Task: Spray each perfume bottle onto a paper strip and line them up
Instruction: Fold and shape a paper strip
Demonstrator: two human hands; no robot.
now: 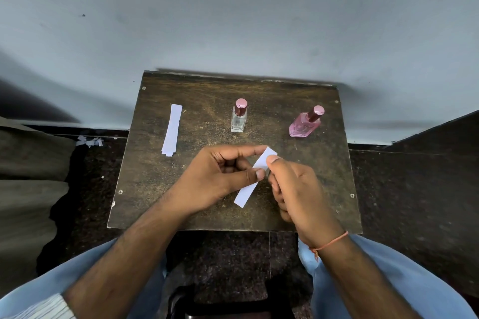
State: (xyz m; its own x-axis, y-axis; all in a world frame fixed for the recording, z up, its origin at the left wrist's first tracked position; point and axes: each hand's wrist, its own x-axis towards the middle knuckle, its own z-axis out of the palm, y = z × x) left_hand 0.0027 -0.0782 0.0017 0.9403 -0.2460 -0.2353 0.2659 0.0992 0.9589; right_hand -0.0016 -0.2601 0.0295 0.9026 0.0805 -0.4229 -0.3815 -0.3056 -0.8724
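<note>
Over the middle of the small dark wooden table (212, 96) both hands hold one white paper strip (246, 193), tilted with its lower end toward me. My left hand (220, 179) pinches the strip between thumb and forefinger. My right hand (295, 189) pinches its upper end with the thumb on top. A clear square perfume bottle (238, 119) with a pink cap stands upright behind the hands. A pink perfume bottle (304, 123) with a pink cap stands to its right. A small stack of white paper strips (172, 130) lies at the table's left.
The table stands against a pale blue wall (233, 21). Paper scraps (89, 141) lie on the dark floor to the left. A dark ledge (427, 163) rises at the right, and a brownish cloth-covered surface (26, 163) sits at the left. My knees in light blue are below the table's front edge.
</note>
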